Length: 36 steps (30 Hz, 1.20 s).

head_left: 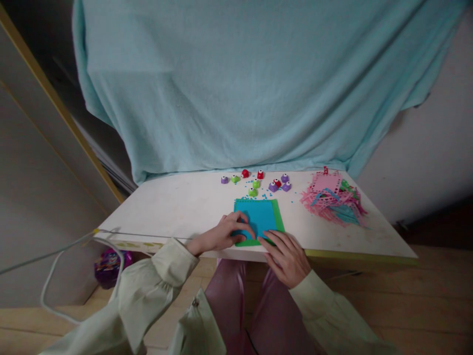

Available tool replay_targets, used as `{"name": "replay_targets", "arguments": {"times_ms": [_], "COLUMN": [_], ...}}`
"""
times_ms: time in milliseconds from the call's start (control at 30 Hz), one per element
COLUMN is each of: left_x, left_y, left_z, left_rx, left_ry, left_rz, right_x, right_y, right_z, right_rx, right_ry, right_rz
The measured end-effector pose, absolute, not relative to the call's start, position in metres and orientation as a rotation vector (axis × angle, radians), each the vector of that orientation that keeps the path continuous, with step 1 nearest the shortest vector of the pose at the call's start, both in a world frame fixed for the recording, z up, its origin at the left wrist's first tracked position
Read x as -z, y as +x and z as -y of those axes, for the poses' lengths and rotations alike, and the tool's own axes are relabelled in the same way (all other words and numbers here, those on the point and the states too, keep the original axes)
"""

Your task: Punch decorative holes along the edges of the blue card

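A blue sheet of paper (258, 215) lies over a green sheet of paper (279, 219), which shows along the right and lower edges. Small punched holes run along the blue sheet's top edge. My left hand (225, 230) rests on the lower left of the sheets, fingers bent and apart. Across the lower right corner lies my right hand (286, 254), its fingers stretched out on the paper. Neither hand visibly grips anything. Tiny blue paper bits (268, 195) are scattered just beyond the sheets.
Several small red, green and purple figures with eyes (252, 192) stand near the back of the white table (177, 202). At the right is a heap of pink, blue and green paper strips (334, 199). A light blue cloth (236, 88) hangs behind. A grey cable (55, 266) loops at the left.
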<state>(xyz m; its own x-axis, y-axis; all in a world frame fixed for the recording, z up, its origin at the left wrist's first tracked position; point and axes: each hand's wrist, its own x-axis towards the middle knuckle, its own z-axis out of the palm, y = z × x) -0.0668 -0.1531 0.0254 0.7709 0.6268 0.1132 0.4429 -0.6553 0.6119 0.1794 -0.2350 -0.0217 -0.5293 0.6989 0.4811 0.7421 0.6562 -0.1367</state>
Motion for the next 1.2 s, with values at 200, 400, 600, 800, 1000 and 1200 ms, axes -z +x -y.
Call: {"name": "replay_targets", "arguments": {"times_ms": [200, 400, 600, 800, 1000, 1200], "left_x": [-0.022, -0.02, -0.019, -0.019, -0.025, -0.027], "left_y": [-0.069, -0.069, -0.07, -0.068, -0.062, -0.06], "left_z": [0.15, 0.149, 0.148, 0.144, 0.138, 0.136], "left_rx": [-0.42, -0.461, -0.479, -0.424, -0.285, -0.181], "left_ry": [2.363, 2.333, 2.352, 2.335, 2.36, 2.35], "left_rz": [-0.789, -0.799, -0.792, -0.894, -0.974, -1.017], "right_x": [0.022, 0.02, 0.019, 0.019, 0.02, 0.017], "right_y": [0.181, 0.174, 0.161, 0.157, 0.159, 0.172], "right_z": [0.235, 0.235, 0.234, 0.231, 0.229, 0.229], "right_rx": [0.1, 0.204, 0.17, 0.161, 0.204, 0.247], "right_ry": [-1.134, -1.07, -1.067, -1.143, -1.098, -1.08], "right_rz": [2.376, 2.397, 2.424, 2.426, 2.441, 2.4]}}
